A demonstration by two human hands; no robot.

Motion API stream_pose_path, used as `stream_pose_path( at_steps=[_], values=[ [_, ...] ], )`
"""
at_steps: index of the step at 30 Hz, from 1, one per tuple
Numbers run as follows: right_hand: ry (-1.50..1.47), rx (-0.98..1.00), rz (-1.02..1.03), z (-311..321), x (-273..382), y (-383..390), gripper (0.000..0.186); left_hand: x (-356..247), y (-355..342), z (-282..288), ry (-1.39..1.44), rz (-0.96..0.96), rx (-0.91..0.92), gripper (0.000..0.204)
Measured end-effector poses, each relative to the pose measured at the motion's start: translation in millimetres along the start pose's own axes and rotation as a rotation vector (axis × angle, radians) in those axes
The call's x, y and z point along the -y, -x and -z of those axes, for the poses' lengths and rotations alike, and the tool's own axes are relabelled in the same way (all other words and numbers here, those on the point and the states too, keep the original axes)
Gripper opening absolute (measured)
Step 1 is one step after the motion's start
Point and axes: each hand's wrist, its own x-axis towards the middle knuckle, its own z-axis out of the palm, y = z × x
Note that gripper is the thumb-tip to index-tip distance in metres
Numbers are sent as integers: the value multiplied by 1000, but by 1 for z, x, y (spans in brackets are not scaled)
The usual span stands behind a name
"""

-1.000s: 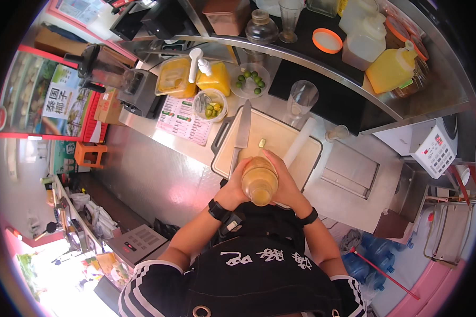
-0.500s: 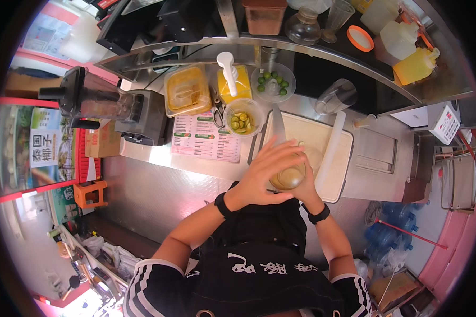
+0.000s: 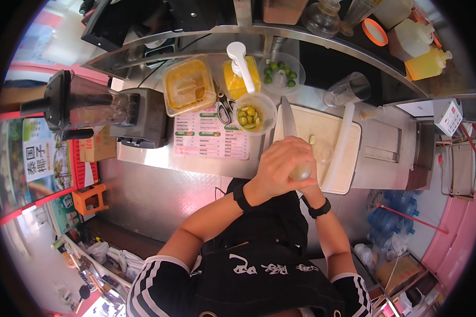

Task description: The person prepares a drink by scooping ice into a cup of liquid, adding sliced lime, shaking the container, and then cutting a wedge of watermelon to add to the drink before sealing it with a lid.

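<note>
Both hands are closed around a clear, round-ended vessel point(image 3: 301, 170) with pale contents, most of it hidden by fingers. My left hand point(image 3: 281, 165) wraps over its far side and top, while my right hand point(image 3: 312, 186) grips from the right, partly covered. They are at the near left edge of a cream cutting board point(image 3: 349, 177). On the board lie a knife point(image 3: 288, 117) with its blade pointing away, a small pale green piece point(image 3: 312, 139), a clear round plastic item point(image 3: 324, 153) and a long white rod point(image 3: 339, 150).
Beyond my hands stand a tub of cut limes point(image 3: 250, 117), a bowl of whole green limes point(image 3: 296, 61), a yellow pump bottle point(image 3: 238, 79) and an open yellowish container point(image 3: 188, 87). Scissors point(image 3: 226, 110) and a menu sheet point(image 3: 211, 142) lie left, beside a blender point(image 3: 137, 119). A clear pitcher point(image 3: 349, 90) lies right.
My left hand has gone from spread fingers to wrapped around the vessel, now mostly covered. Both hands sit slightly farther right in the picture, and the whole view has shifted a little.
</note>
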Motion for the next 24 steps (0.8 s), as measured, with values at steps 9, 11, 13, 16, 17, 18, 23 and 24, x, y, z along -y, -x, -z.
stream_pose_path(
  at_steps=[9, 11, 13, 16, 17, 18, 23, 24],
  values=[
    [38, 15, 16, 12, -3, -4, 68, 0, 1, -13, -90, -1, -80, 45],
    [32, 16, 43, 15, -9, -4, 70, 2, 3, -18, -92, 26, -123, 44],
    [8, -8, 26, 15, -10, -4, 71, 2, 2, -23, -85, 34, -138, 44],
    [-24, -46, 9, 17, -13, -3, 72, 5, -1, -28, -77, 37, -155, 45],
    [-30, -57, 11, 18, -14, -2, 73, 5, -2, -29, -77, 31, -159, 46],
    [-29, -63, 9, 19, -12, -3, 73, 5, -4, -31, -72, 33, -154, 46],
    [40, -64, 22, 29, -8, -4, 71, 7, -8, -37, -75, -20, -127, 47],
    [39, -70, 21, 30, -10, -5, 71, 9, -8, -39, -72, -20, -122, 47]
  ],
)
